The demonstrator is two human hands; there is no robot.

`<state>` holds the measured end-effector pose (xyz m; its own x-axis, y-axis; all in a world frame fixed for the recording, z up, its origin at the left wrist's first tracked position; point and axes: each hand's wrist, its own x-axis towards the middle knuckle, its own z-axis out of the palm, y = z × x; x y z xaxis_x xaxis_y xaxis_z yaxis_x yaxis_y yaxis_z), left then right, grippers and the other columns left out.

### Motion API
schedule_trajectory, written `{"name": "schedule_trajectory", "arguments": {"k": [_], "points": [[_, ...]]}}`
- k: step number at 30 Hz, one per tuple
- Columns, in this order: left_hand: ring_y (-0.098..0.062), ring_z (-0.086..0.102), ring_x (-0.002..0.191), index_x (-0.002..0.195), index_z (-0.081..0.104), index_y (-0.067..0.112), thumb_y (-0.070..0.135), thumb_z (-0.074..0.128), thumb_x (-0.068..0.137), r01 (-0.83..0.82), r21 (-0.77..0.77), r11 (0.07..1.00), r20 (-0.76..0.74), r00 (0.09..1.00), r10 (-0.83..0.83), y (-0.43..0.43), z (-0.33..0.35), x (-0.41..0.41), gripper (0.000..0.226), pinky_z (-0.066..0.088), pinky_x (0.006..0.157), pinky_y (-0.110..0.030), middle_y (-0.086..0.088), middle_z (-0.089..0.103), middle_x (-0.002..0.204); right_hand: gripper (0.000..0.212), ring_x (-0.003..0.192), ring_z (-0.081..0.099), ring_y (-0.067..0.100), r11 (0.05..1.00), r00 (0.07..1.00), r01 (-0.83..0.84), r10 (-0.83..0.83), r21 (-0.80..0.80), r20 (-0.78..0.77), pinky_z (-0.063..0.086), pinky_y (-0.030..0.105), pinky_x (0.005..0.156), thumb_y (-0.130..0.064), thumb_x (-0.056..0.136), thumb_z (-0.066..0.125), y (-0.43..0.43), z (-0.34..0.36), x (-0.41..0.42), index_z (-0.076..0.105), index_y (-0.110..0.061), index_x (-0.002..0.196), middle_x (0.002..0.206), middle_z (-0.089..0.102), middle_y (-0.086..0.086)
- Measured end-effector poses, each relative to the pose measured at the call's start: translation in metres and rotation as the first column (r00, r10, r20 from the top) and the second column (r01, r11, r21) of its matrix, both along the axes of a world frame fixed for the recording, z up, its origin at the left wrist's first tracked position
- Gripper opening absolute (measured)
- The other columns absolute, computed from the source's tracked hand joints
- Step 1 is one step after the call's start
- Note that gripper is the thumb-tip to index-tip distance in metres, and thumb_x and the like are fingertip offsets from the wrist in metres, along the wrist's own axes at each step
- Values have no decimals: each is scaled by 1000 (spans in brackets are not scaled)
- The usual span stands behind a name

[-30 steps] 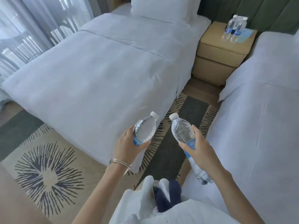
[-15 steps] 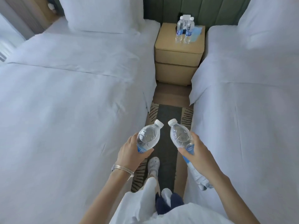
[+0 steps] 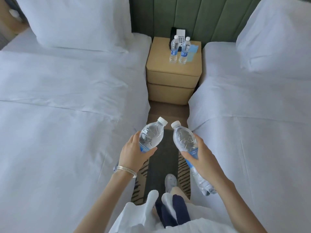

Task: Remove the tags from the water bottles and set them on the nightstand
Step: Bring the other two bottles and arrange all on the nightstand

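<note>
You stand in the aisle between a left bed (image 3: pixel 58 132) and a right bed (image 3: pixel 260 140), both made up in white, looking down at your hands. Your left hand (image 3: pixel 133 153), with thin silver bangles (image 3: pixel 127 169) at the wrist, has its fingers and thumb curled round the lower part of the first water bottle (image 3: pixel 151 137); its white cap tilts up and to the right. Your right hand (image 3: pixel 203 158) is clamped on the second water bottle (image 3: pixel 184 140) at its blue label; its cap tilts up and to the left, and its base points back toward your body. The two caps are near each other but apart, above a dark patterned carpet (image 3: pixel 159 165). Ahead, between the beds and against a green padded headboard (image 3: pixel 210 19), is the tan nightstand (image 3: pixel 173 71). On its top a left standing bottle (image 3: pixel 173 49) and a right standing bottle (image 3: pixel 184 51) are upright, just beside each other; a white telephone (image 3: pixel 180 35) sits behind them and a pale blue card (image 3: pixel 193 51) lies to their right.
</note>
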<state>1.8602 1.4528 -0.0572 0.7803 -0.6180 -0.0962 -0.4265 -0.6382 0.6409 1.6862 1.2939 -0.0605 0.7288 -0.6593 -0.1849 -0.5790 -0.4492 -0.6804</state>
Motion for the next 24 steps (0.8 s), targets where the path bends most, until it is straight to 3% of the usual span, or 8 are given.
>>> {"name": "schedule_trajectory", "arguments": {"k": [6,16,21,24], "points": [[-23,58,109,137,40,17,46,74,73,-3,13,1000,-4,1000,3,-89,-10,54,78,50,89,-34,-5,55,131,78,127,44,16,1000,1000,-7,7,12,-15,39,21,93,-58,80,55,-89,-12,55,20,-29,143,146,36,-5],[-20,60,104,135,41,22,51,73,71,-12,-96,995,46,999,16,-266,7,149,77,52,83,-29,-1,57,128,78,128,41,11,1000,995,14,-11,-28,100,36,17,91,-56,81,55,-255,24,161,19,-28,144,145,37,-7],[-19,61,101,132,44,20,51,74,70,34,-145,989,57,998,-26,-332,11,195,76,51,81,-28,-1,59,124,74,123,45,9,998,987,45,-40,-31,153,43,23,93,-53,82,57,-315,34,204,22,-28,143,140,41,-9],[-20,61,101,133,44,18,48,75,71,67,-179,982,61,997,-57,-371,14,231,75,50,80,-28,-1,60,122,70,110,39,-10,996,979,59,-46,-60,197,34,0,80,-51,83,58,-347,34,236,23,-32,141,128,39,-21]]}}
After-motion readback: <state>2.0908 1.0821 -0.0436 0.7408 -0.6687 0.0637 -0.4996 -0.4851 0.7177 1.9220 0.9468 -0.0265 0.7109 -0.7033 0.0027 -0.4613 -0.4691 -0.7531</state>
